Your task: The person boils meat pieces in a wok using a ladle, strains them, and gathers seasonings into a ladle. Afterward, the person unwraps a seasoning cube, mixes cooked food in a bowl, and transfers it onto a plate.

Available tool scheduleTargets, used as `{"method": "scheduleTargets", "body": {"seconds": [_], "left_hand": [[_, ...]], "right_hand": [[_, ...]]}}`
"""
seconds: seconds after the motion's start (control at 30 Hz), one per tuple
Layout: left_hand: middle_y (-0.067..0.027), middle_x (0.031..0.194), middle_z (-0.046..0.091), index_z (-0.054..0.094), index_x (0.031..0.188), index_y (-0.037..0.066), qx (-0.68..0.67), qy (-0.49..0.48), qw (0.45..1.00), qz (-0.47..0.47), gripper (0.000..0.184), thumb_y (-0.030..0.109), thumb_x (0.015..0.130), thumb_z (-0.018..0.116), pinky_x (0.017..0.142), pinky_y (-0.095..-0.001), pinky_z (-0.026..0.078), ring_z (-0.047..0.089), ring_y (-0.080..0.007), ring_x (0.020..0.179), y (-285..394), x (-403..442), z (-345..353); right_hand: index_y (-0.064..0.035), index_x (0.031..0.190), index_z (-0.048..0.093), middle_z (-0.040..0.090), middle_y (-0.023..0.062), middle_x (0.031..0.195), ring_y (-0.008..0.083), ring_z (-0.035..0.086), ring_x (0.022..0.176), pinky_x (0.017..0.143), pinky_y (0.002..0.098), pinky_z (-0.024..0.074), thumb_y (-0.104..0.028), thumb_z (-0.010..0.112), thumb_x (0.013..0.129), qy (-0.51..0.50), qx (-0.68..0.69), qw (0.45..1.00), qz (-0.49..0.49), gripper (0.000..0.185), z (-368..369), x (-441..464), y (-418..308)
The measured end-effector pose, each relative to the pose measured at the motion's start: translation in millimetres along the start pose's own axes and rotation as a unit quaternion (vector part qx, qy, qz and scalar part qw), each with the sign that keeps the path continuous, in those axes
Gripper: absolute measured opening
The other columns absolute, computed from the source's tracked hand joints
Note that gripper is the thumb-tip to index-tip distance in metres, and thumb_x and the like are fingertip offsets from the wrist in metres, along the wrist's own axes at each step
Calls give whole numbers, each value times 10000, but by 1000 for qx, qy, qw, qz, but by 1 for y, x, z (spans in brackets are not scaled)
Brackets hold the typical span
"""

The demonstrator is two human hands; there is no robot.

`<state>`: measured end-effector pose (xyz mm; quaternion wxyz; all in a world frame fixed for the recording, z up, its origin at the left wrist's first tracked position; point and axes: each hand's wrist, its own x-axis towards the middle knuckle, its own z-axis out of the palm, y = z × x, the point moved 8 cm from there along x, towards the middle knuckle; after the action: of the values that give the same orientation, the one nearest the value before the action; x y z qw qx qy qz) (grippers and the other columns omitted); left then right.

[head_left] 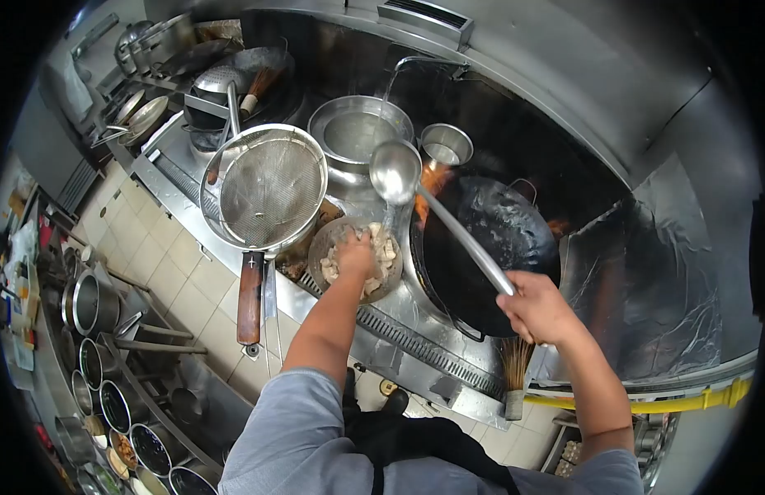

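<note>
Metal ladle [396,173] gripped in right hand [535,307]; left hand [355,252] reaching into bowl [389,287].

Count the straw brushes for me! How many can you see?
2: one brush just below the right hand, a second brush at the picture's upper left. Others might be hidden.

The steel tabletop [418,312] has a slotted strip [432,351] along its front. Near that edge sits a bowl [389,289] of pale chunks; behind it stands a broad water-filled basin [316,136]. A small pot [467,157] stands farther right, near the dark wok [477,293]. A bristle brush [515,363] rests at the front right edge.
</note>
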<state>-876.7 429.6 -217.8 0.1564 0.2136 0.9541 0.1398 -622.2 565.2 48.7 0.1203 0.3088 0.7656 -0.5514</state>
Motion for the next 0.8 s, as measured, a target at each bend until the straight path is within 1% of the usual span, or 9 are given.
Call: {"method": "scheduleTargets", "body": {"seconds": [0.03, 0.13, 0.3, 0.4, 0.47, 0.5, 0.57, 0.73, 0.8], "left_hand": [[-210, 1522, 252, 362, 1439, 243, -3, 5, 1000, 1, 996, 306, 576, 855, 1033, -554, 392, 373, -483, 1299, -4, 5, 9], [-203, 1279, 476, 566, 1165, 135, -89, 115, 989, -2, 425, 35, 755, 618, 939, -486, 474, 517, -429, 1128, -18, 18, 6], [-190, 1164, 554, 612, 1092, 99, -191, 197, 960, -58, 361, 37, 737, 621, 934, -441, 470, 553, -406, 1081, -30, 8, -27], [-177, 1180, 552, 619, 1129, 109, -215, 220, 945, -110, 487, 89, 653, 719, 927, -433, 472, 557, -399, 1081, -46, 7, -21], [-175, 1194, 552, 612, 1150, 114, -217, 223, 945, -101, 514, 108, 651, 734, 940, -438, 463, 547, -394, 1100, -45, -5, -26], [-173, 1208, 552, 606, 1172, 120, -219, 216, 947, -90, 542, 127, 649, 748, 953, -443, 454, 536, -389, 1120, -43, -13, -28], [-187, 1253, 539, 592, 1208, 112, -214, 218, 949, -76, 581, 157, 651, 750, 979, -463, 432, 509, -395, 1158, -33, -43, -51], [-212, 1373, 464, 533, 1298, 78, -212, 255, 942, -50, 717, 222, 633, 758, 1051, -494, 360, 424, -403, 1261, -45, -74, -54], [-222, 1386, 445, 520, 1308, 70, -210, 267, 940, -34, 731, 220, 633, 757, 1065, -491, 345, 409, -407, 1273, -45, -84, -52]], "right_hand": [[11, 971, 540, 480, 30, 598, 100, 444, 386, 322, 273, 323, -56, 578, 893, 1, 3, 1000, -24, 109, 2, 12, -15], [6, 848, 524, 479, 44, 580, 133, 453, 374, 322, 300, 328, -72, 591, 873, 49, -44, 994, -84, 106, 4, 69, -54], [4, 651, 520, 500, 90, 508, 220, 497, 388, 332, 383, 351, -11, 552, 808, 93, -134, 982, -93, 162, 27, 219, -79], [2, 582, 499, 516, 108, 501, 237, 514, 397, 346, 398, 370, 18, 518, 801, 85, -195, 974, -73, 220, 53, 274, -99], [-20, 624, 473, 489, 72, 499, 189, 502, 395, 352, 331, 386, -24, 515, 846, 13, 50, 997, 52, 226, 73, 301, -89], [-20, 624, 473, 489, 72, 499, 189, 502, 395, 352, 331, 386, -24, 515, 846, 9, 52, 997, 48, 226, 73, 309, -96], [-59, 671, 417, 441, 22, 501, 122, 458, 389, 353, 254, 377, -63, 505, 886, -106, 407, 880, 218, 232, 95, 307, -88], [-59, 724, 400, 406, -25, 521, 71, 398, 380, 342, 199, 353, -109, 514, 908, -217, 531, 796, 190, 222, 86, 265, -71], [25, 988, 444, 426, -42, 556, 42, 413, 388, 335, 192, 341, -149, 553, 911, -216, 532, 800, 175, 220, 79, 239, -52]]}}
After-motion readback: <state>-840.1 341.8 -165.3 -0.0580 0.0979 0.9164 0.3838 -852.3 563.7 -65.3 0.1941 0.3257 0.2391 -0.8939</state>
